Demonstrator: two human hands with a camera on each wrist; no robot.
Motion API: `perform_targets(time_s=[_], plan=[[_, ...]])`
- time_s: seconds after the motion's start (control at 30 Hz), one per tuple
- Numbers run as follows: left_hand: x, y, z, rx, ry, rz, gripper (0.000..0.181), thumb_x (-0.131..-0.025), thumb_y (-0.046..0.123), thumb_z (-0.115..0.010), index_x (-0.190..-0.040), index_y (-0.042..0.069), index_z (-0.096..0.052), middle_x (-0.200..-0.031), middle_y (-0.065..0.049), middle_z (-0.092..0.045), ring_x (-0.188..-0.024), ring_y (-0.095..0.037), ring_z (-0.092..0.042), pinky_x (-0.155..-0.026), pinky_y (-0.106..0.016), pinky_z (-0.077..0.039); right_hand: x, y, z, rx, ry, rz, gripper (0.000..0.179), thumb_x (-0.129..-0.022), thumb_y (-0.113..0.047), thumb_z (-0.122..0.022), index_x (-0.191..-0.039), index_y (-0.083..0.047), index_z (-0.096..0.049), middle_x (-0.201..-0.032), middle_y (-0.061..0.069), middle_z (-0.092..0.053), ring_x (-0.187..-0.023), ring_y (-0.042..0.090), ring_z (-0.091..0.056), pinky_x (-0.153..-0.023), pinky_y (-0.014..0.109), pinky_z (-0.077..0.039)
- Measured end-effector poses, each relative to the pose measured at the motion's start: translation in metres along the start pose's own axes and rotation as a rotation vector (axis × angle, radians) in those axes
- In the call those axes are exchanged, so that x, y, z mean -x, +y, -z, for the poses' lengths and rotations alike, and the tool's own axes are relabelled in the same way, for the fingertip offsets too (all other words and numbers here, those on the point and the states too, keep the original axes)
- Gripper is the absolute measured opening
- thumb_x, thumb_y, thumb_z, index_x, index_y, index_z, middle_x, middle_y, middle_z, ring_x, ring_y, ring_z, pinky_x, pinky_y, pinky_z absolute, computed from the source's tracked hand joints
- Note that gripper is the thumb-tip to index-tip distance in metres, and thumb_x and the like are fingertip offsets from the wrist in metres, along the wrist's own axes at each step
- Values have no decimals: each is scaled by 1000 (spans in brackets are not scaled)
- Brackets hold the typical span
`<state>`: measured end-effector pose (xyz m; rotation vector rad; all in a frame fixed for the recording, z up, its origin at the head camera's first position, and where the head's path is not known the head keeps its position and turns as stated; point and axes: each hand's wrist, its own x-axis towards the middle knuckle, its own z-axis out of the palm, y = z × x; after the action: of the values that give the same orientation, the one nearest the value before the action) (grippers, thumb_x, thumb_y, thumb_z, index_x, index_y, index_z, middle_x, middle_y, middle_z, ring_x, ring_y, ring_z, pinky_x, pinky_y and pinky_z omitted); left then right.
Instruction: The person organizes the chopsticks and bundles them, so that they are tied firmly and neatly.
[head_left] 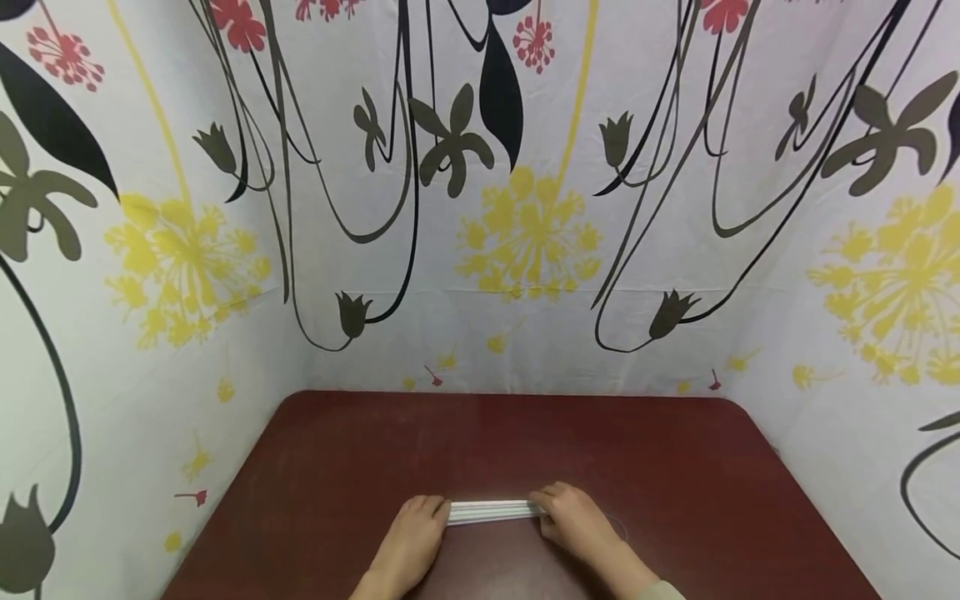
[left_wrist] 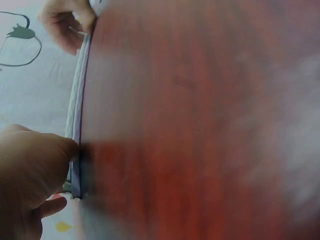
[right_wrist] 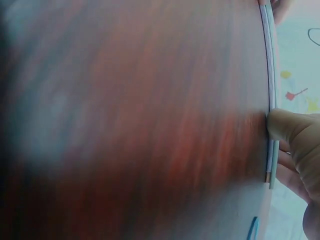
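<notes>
A long, narrow stack of thin white strips (head_left: 491,512) lies crosswise near the front of the table, and I cannot tell its exact kind. My left hand (head_left: 408,537) grips its left end. At the other end, my right hand (head_left: 576,521) holds it with the thumb (right_wrist: 285,124) on the near side and fingers behind. In the left wrist view the strips (left_wrist: 77,105) run between both hands, layered edge on. The parts under my fingers are hidden.
A dark red wooden table (head_left: 510,442) with rounded far corners spreads around the hands. Floral-patterned white cloth (head_left: 525,350) stands behind it and along both sides. A thin loop of cord (head_left: 625,527) shows beside my right hand. A small blue piece (right_wrist: 254,229) appears low in the right wrist view.
</notes>
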<state>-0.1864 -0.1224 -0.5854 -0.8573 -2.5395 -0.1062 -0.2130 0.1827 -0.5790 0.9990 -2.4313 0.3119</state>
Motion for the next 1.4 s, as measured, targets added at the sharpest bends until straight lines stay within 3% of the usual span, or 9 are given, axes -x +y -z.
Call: perform_targets(time_s=[0.27, 0.5, 0.63, 0.77, 0.97, 1.1, 1.23, 1.4], plan=[[-3, 4, 1, 26, 34, 19, 27, -85, 3, -71, -112, -2, -69, -107, -12, -64, -98, -26, -62, -85, -42, -53, -5, 4, -1, -30, -56, -67, 35, -56, -1, -73, -90, -12, -71, -87, -3, -70, -81, 14, -63, -72, 32, -54], [-2, 3, 1, 41, -118, 76, 36, -86, 8, -73, -121, 0, -67, -116, -11, -61, -105, -27, -57, -85, -42, -52, 4, 4, -3, -108, -31, -49, 34, -64, 1, -75, -95, -12, -70, -89, -6, -62, -80, 8, -54, -67, 26, -50], [-3, 3, -2, 37, -61, 74, 38, -82, 6, -73, -118, -1, -67, -112, -11, -59, -101, -27, -57, -86, -45, -51, 2, 3, -3, -94, -16, -47, 37, -64, 3, -73, -98, -11, -71, -90, -5, -61, -79, 10, -55, -66, 28, -49], [-2, 5, -2, 25, -13, 64, 32, -83, 6, -70, -115, 1, -68, -108, -10, -59, -93, -25, -56, -78, -41, -48, 1, 0, -1, -55, -44, -50, 41, -62, 1, -71, -101, -12, -72, -92, -4, -63, -79, 12, -57, -67, 33, -49], [-2, 8, 2, -7, -23, 75, 25, -85, 7, -70, -110, 8, -70, -105, -5, -62, -92, -22, -55, -72, -35, -37, 3, -2, -1, 3, -27, -54, 34, -60, -4, -74, -92, -15, -71, -87, -6, -64, -77, 12, -57, -64, 30, -44], [-3, 9, 2, -14, -24, 60, 24, -83, 5, -69, -108, 6, -69, -100, -6, -60, -89, -22, -55, -75, -37, -43, 5, -2, -1, 13, -15, -59, 28, -61, -6, -75, -87, -15, -68, -83, -8, -60, -74, 9, -52, -62, 27, -42], [-3, 10, 2, 25, -26, 63, 29, -81, -1, -68, -109, 2, -66, -99, -8, -57, -86, -23, -55, -74, -39, -49, 7, -1, -1, -23, -50, -66, 29, -63, -6, -75, -89, -14, -65, -85, -8, -57, -76, 9, -52, -66, 29, -48], [-5, 11, 3, 51, -17, 67, 32, -75, -5, -73, -105, 5, -64, -95, -7, -55, -82, -23, -54, -67, -36, -47, 7, -1, 1, -33, -69, -44, 31, -64, -7, -78, -92, -13, -66, -89, -6, -59, -79, 12, -57, -71, 32, -51]])
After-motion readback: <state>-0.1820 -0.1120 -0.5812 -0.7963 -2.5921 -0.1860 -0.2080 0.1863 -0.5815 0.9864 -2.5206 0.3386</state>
